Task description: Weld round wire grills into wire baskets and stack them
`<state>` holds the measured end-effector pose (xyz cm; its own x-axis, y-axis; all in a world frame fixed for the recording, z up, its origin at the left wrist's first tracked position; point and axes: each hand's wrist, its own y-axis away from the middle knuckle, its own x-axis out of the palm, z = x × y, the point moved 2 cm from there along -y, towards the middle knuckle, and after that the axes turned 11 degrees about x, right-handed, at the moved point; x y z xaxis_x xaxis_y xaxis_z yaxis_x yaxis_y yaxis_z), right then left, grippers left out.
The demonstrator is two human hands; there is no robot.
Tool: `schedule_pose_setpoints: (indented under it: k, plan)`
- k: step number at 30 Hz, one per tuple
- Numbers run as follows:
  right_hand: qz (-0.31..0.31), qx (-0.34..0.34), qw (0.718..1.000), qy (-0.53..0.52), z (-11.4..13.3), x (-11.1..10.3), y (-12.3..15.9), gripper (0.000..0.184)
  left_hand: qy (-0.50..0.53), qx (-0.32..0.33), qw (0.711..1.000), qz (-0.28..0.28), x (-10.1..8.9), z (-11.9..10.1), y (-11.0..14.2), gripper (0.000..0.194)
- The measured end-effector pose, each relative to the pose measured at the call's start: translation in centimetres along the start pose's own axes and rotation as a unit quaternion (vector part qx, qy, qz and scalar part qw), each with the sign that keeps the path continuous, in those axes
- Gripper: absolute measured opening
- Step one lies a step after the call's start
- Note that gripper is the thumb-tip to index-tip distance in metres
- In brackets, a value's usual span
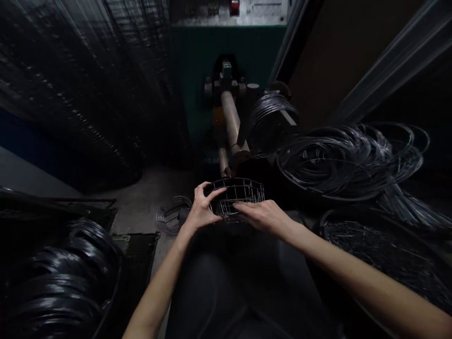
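Note:
A small wire basket [247,192] of thin metal rods is held over my lap, close to the machine's lower bar. My left hand [204,207] grips its left side, thumb and fingers spread around the frame. From the right, my right hand [263,214] lies against the near side of the basket with its fingers stretched together onto the wires. Whether those fingertips pinch a separate wire is too dark to tell. Just beyond the basket, the machine's thick round metal arm [231,120] points toward me.
Wire coils [346,155] lie heaped at the right, above a dark tub [381,249] of short wire pieces. Shiny wire rings [67,278] fill a container at lower left. Bent wires [171,216] rest on the floor. A green machine body [194,61] stands ahead, with hanging wire mesh at its left.

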<state>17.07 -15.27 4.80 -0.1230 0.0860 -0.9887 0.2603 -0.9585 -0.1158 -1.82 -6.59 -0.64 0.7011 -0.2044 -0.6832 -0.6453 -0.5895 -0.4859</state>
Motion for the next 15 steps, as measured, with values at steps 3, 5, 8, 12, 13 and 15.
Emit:
schedule_pose_setpoints:
  k: [3,5,8,12,13,15]
  plan:
    - [-0.022,-0.023,0.999,0.034,-0.6,-0.2,-0.4,0.031,0.008,-0.006,1.000,-0.005,0.4,0.3,-0.6,0.080]
    - [-0.035,-0.027,0.998,0.045,-1.0,-0.1,-0.6,0.032,0.011,-0.013,1.000,-0.008,0.6,0.6,-0.9,0.082]
    - [-0.042,-0.016,0.997,0.065,-1.2,0.3,-0.8,0.035,0.020,-0.032,0.999,-0.014,0.8,1.0,-0.9,0.083]
    - [-0.029,-0.023,0.996,0.085,-1.1,0.6,-0.6,0.042,0.029,-0.041,0.999,-0.020,0.8,1.0,-0.8,0.083]
    - [-0.029,-0.028,0.996,0.084,-1.1,0.6,-0.6,0.043,0.028,-0.040,0.999,-0.019,0.8,1.0,-0.8,0.083]
    - [-0.034,-0.034,0.996,0.074,-1.1,0.5,-0.5,0.044,0.024,-0.038,0.999,-0.015,0.9,0.9,-0.9,0.083]
